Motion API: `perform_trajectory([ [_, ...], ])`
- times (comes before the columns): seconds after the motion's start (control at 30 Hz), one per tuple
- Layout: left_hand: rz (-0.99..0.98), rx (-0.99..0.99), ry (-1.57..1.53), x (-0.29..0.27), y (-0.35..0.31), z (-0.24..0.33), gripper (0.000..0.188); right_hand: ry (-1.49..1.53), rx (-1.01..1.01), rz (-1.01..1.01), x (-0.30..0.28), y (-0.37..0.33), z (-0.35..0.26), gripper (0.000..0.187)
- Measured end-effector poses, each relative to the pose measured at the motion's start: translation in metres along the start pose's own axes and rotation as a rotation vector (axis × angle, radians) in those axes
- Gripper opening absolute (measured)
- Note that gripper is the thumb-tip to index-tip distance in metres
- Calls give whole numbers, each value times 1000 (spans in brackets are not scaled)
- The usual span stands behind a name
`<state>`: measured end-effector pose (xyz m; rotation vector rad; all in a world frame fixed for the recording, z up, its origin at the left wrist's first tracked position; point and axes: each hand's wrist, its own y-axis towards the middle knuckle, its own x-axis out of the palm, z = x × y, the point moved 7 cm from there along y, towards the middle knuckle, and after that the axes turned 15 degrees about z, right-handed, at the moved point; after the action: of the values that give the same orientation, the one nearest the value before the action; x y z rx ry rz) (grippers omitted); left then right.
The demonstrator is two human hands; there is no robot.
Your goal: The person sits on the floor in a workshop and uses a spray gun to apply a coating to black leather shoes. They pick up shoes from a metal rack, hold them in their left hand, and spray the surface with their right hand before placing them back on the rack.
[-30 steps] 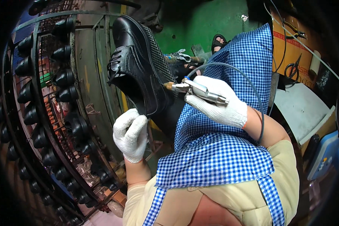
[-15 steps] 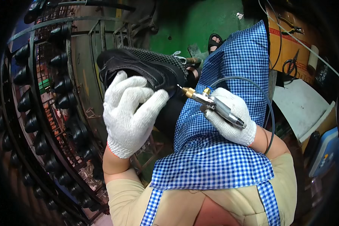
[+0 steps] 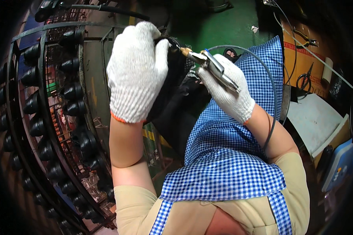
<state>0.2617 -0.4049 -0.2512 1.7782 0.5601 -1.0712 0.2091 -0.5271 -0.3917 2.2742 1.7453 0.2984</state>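
Observation:
My left hand (image 3: 135, 72), in a white knit glove with an orange cuff edge, is closed over a black shoe (image 3: 173, 46). Most of the shoe is hidden behind the glove. In my gloved right hand (image 3: 233, 88) is a silver nozzle gun (image 3: 217, 67) with a brass tip and a thin hose (image 3: 273, 98) running from it. Its fine tip points left at the shoe, close to my left thumb; whether it touches cannot be made out. Below, dark cloth and a blue checked apron (image 3: 239, 137) cover my lap.
At left stands a metal rack (image 3: 47, 117) holding rows of black shoes (image 3: 70, 92). To the right are pliers (image 3: 306, 41) and scissors (image 3: 305, 80) on an orange carton (image 3: 298, 62), a pale sheet (image 3: 315, 117) and a blue case (image 3: 339, 160). The green floor (image 3: 208, 29) lies ahead.
Both hands have moved up and farther from my body, with the shoe and the nozzle gun. My left hand has turned so its back now covers most of the shoe.

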Motion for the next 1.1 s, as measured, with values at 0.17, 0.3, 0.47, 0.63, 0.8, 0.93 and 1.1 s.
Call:
perform_trajectory([
  [0.17, -13, -69, 89, 6, 5, -20, 21, 23, -2, 31, 17, 3, 4, 18],
  [0.3, -2, -59, 75, 10, 5, -24, 21, 3, 1, 40, 21, 0, 5, 18],
  [0.47, -37, -68, 54, 13, 7, -32, 22, 41, -36, 66, 23, -14, 0, 16],
  [0.63, -80, -311, -215, 1, -5, -60, 33, -32, -85, -48, 31, -34, -9, 15],
  [0.8, 161, -854, -485, -60, -109, -89, 27, -49, -90, -174, 31, -48, -17, 16],
  [0.93, 61, -1147, -644, -54, -225, -86, 33, -113, -35, -282, 28, -62, -11, 16],
  [1.1, 42, -1129, -651, -61, -248, -59, 42, -104, -3, -363, 17, -73, -12, 16],
])
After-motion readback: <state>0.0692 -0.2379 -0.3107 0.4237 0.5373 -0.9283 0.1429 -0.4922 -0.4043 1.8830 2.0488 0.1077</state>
